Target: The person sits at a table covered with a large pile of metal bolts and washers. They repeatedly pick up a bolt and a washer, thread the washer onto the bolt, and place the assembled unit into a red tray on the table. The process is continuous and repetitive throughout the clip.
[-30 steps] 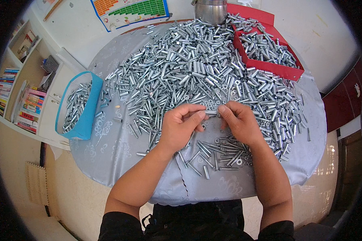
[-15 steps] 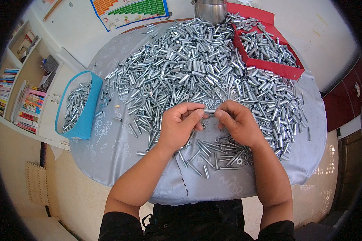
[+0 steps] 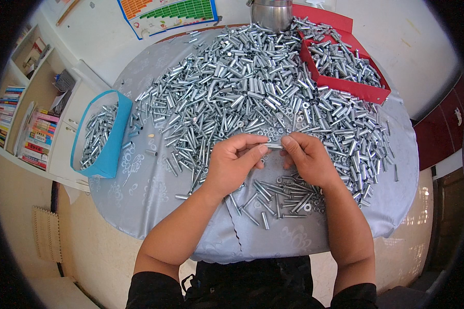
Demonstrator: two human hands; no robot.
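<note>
Right fingers rightward over tablecloth

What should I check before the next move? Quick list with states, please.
1. Metal piece gripped at both sides: ok, between the left hand and right hand.
2. Ends of the piece properly seated: cannot tell, fingers cover them.
3. Area just below the hands free of loose parts: not ok, bolts lie there.
4. Red box open at the top: ok, parts visible inside.
5. Blue box fully supported: cannot tell, it stands by the left table edge, underside hidden.
</note>
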